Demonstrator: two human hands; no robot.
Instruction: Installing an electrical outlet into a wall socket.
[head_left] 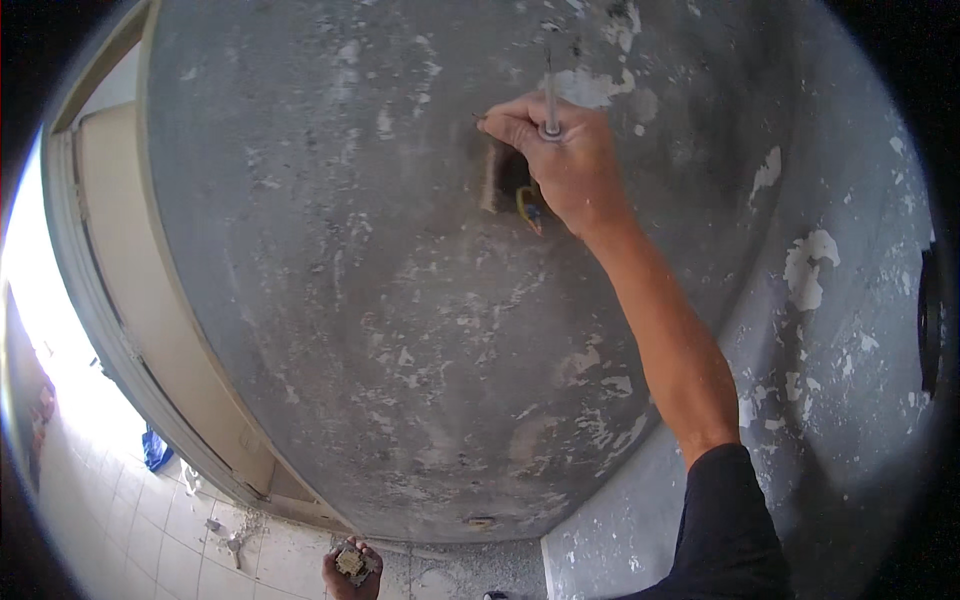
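My right hand (pixel 575 155) is raised against a grey, patchy wall (pixel 400 250), its fingers closed around a slim tool (pixel 550 95) with a thin metal shaft pointing up. The rest of that tool is hidden in the grip, so its exact kind does not show. Just below the hand is a rectangular recess (pixel 492 180) in the wall, partly covered by the fingers. Coloured wires (pixel 529 210), yellow, blue and orange, stick out of it. Low at the picture's bottom, my left hand (pixel 345 590) holds a crumbly beige lump (pixel 351 563) with grey bits around it.
A pale door (pixel 140 230) in its frame stands at the left. White floor tiles (pixel 190 525) there carry loose debris and a small blue item (pixel 155 449). A second wall (pixel 840 400) meets the first at the right, with a dark round-edged object (pixel 930 320) at its far side.
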